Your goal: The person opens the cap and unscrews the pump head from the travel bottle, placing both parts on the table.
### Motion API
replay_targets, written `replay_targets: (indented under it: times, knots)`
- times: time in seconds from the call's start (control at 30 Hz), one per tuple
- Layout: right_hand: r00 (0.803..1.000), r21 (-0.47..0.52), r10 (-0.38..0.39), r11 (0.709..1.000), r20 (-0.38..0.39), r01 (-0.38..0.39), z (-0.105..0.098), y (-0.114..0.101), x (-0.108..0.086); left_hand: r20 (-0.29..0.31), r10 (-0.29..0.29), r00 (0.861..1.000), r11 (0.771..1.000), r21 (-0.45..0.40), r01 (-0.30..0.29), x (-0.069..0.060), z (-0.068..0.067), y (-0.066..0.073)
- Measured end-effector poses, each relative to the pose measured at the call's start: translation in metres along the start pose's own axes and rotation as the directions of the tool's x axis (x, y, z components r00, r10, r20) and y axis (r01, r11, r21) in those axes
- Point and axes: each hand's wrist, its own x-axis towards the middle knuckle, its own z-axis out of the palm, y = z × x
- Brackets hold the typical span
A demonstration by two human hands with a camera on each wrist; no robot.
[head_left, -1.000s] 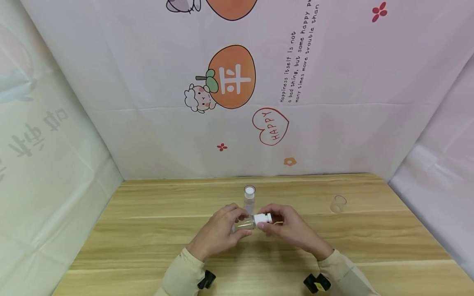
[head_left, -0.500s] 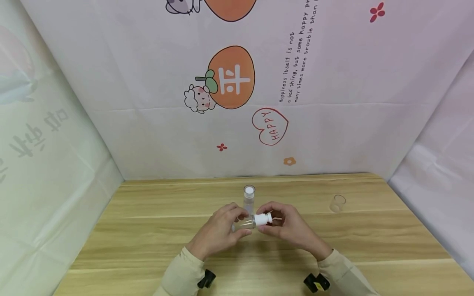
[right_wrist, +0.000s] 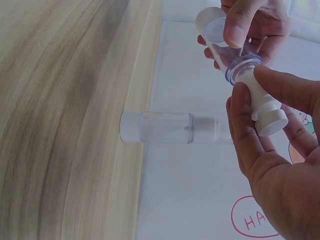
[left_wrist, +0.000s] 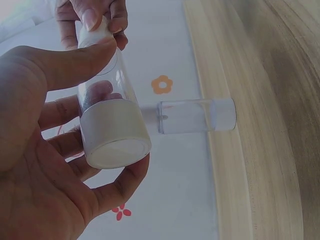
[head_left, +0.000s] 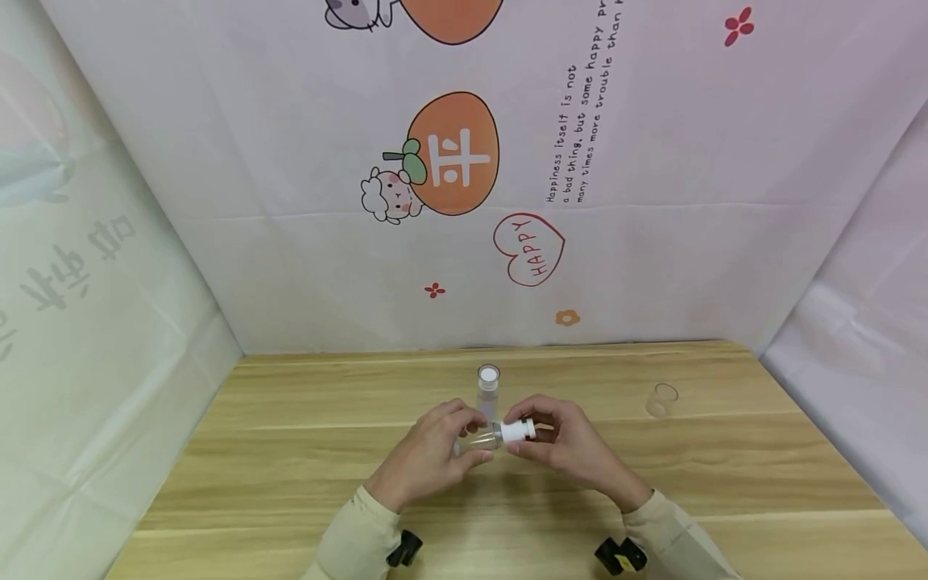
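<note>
My left hand holds a clear bottle lying sideways, fingers and thumb round its body; its white base faces the left wrist camera. At the bottle's other end, my right hand pinches the white pump top between thumb and fingers. In the right wrist view the pump meets the bottle's clear rim; whether it is screwed tight I cannot tell. Just behind the hands a second clear bottle with a white top stands upright.
A small clear cap stands at the back right of the wooden table. A printed white cloth hangs behind the table's back edge, with more cloth at both sides.
My right fingers have shifted their grip on the white pump, and the pump has moved slightly to the right. My left hand stays in place round the bottle.
</note>
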Motion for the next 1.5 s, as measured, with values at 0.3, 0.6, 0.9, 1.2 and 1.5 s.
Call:
replay_targets:
  times: [0.3,0.6,0.9,1.2,1.5]
  knots:
    - [1.000,-0.002,-0.022,1.000,-0.008,0.022,-0.003,0.001,-0.002,-0.012,0.001,1.000,1.000,0.008,-0.001,-0.004,-0.001,-0.003]
    - [0.999,-0.058,-0.017,0.998,-0.032,0.015,-0.009,0.003,-0.004,-0.022,-0.022,1.000,1.000,0.022,0.022,-0.009,-0.005,-0.011]
    - [0.997,-0.119,0.018,0.993,-0.072,-0.027,-0.015,0.010,-0.003,-0.054,-0.041,0.998,0.999,0.026,0.043,-0.013,-0.010,-0.016]
    - [0.989,-0.243,0.079,0.964,-0.122,-0.107,-0.024,0.024,0.000,-0.069,-0.043,0.997,0.999,0.013,0.044,-0.012,-0.014,-0.016]
    - [0.985,-0.338,0.100,0.930,-0.144,-0.144,-0.029,0.035,0.004,-0.096,-0.018,0.995,1.000,0.012,0.019,-0.012,-0.015,-0.019]
